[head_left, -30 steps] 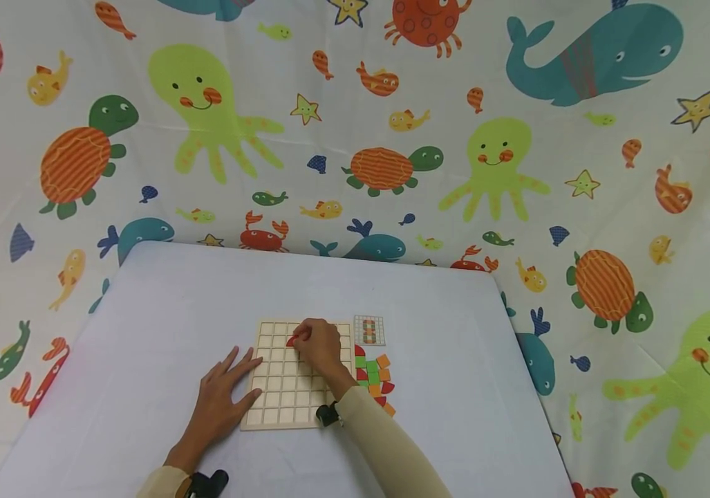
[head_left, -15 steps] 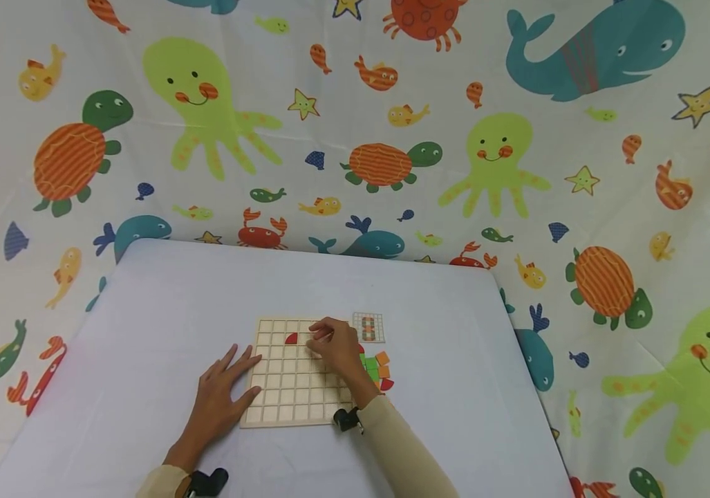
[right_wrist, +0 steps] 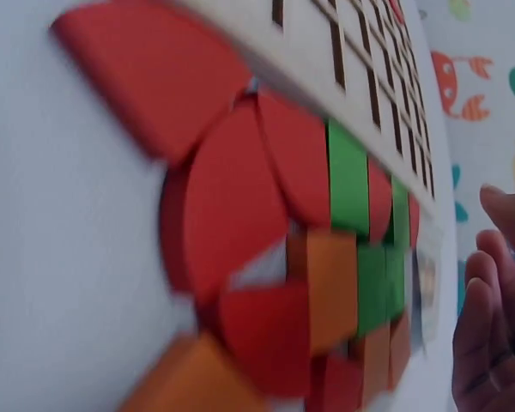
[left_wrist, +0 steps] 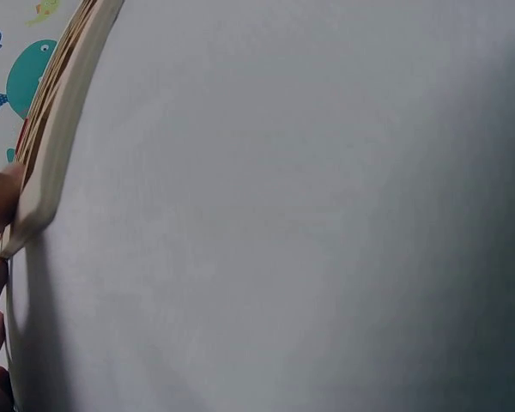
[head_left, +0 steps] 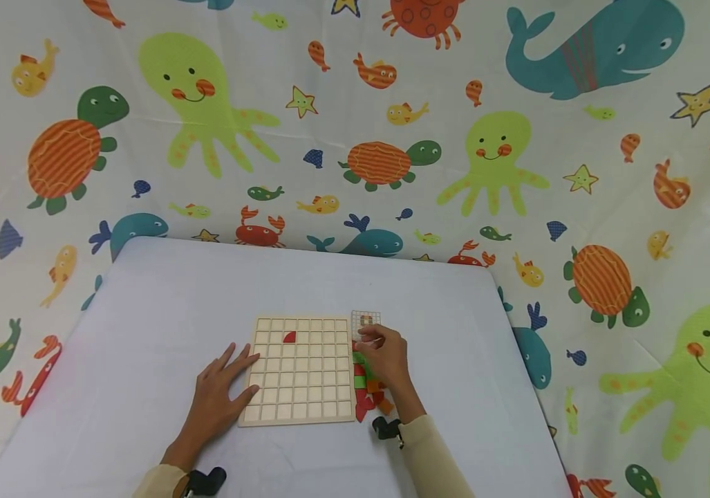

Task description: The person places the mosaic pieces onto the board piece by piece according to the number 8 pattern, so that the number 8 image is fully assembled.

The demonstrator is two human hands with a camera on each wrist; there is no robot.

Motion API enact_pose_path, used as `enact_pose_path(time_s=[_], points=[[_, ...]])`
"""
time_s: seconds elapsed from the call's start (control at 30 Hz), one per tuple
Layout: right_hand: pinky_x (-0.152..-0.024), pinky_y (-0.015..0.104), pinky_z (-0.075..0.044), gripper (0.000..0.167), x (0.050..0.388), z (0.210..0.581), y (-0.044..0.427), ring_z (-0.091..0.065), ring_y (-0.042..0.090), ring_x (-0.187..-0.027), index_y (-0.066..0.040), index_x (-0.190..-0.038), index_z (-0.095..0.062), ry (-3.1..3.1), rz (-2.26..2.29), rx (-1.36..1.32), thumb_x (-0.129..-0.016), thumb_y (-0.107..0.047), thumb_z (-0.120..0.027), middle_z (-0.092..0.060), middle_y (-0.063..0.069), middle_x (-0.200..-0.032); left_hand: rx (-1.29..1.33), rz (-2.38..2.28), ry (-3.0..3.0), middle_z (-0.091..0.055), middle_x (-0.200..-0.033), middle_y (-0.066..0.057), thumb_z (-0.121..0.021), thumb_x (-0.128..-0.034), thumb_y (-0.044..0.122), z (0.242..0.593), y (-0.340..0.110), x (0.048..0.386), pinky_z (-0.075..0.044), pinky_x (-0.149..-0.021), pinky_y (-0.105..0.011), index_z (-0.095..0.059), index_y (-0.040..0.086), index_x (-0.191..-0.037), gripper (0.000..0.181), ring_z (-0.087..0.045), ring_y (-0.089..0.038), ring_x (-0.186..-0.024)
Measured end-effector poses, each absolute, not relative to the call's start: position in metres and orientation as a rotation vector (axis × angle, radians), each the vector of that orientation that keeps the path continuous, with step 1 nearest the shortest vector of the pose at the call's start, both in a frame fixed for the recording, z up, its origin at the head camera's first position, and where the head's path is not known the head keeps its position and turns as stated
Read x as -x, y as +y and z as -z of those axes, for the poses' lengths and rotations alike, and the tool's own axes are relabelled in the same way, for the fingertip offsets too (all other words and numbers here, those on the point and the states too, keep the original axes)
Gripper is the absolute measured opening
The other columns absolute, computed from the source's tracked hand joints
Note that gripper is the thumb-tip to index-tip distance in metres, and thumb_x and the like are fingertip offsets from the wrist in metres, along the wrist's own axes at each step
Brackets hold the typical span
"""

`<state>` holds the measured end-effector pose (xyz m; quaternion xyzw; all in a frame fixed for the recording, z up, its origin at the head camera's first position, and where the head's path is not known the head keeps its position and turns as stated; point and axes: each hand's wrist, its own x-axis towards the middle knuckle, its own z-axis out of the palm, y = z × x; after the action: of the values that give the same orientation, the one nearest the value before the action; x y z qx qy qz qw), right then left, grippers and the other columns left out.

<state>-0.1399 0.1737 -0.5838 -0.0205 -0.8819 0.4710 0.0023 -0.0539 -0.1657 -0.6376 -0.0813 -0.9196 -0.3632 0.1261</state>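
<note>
White table (head_left: 162, 311). My left hand (head_left: 218, 387), fingers spread, touches grid board (head_left: 301, 378); right hand (head_left: 387, 354), loosely parted, empty, near coloured pieces (right_wrist: 236, 206).

The board (head_left: 299, 373) holds 1 piece (head_left: 290, 337), with blocks (head_left: 360, 382) to its right.

White table (head_left: 473, 339) at six o'clock, sea-creature backdrop (head_left: 342, 104) behind it at twelve, teal whale (head_left: 619, 48) at two, orange-shelled turtle (head_left: 601, 280) at three.

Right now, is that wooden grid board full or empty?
Nearly empty: one red piece sits in the grid board; every other visible cell is bare.
</note>
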Motion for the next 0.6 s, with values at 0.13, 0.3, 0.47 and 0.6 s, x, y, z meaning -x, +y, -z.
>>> enact_pose_path(time_s=[0.13, 0.3, 0.47, 0.6], points=[[-0.071, 0.027, -0.055, 0.021, 0.137, 0.584, 0.192, -0.061, 0.018, -0.084, -0.017, -0.112, -0.082, -2.81, -1.421, 0.166, -0.092, -0.013, -0.083, -0.076, 0.004, -0.099, 0.242, 1.06, -2.677, -0.058, -0.156, -0.017, -0.087, -0.084, 0.016, 0.637, -0.166, 0.054, -0.029, -0.111, -0.071, -0.067, 0.015, -0.143, 0.062, -0.042, -0.05, -0.151], [-0.069, 0.028, -0.054, 0.021, 0.135, 0.587, 0.211, -0.061, 0.019, -0.084, -0.019, -0.112, -0.082, -2.895, -1.358, 0.24, -0.091, -0.014, -0.084, -0.072, 0.003, -0.098, 0.235, 1.06, -2.699, -0.058, -0.156, -0.018, -0.087, -0.0848, 0.018, 0.639, -0.166, 0.055, -0.03, -0.111, -0.072, -0.067, 0.014, -0.143, 0.061, -0.042, -0.05, -0.15], [-0.074, 0.03, -0.052, 0.021, 0.134, 0.589, 0.221, -0.06, 0.02, -0.088, -0.019, -0.11, -0.082, -2.998, -1.261, 0.23, -0.09, -0.015, -0.085, -0.071, 0.002, -0.097, 0.23, 1.063, -2.708, -0.058, -0.156, -0.018, -0.086, -0.0848, 0.018, 0.639, -0.166, 0.055, -0.029, -0.111, -0.072, -0.067, 0.014, -0.143, 0.061, -0.041, -0.051, -0.15], [-0.077, 0.031, -0.052, 0.019, 0.135, 0.59, 0.223, -0.058, 0.02, -0.09, -0.019, -0.107, -0.082, -3.048, -1.23, 0.195, -0.089, -0.014, -0.086, -0.068, 0.002, -0.095, 0.236, 1.056, -2.699, -0.058, -0.156, -0.019, -0.087, -0.0843, 0.017, 0.64, -0.166, 0.055, -0.03, -0.111, -0.072, -0.067, 0.014, -0.143, 0.062, -0.042, -0.051, -0.15]])
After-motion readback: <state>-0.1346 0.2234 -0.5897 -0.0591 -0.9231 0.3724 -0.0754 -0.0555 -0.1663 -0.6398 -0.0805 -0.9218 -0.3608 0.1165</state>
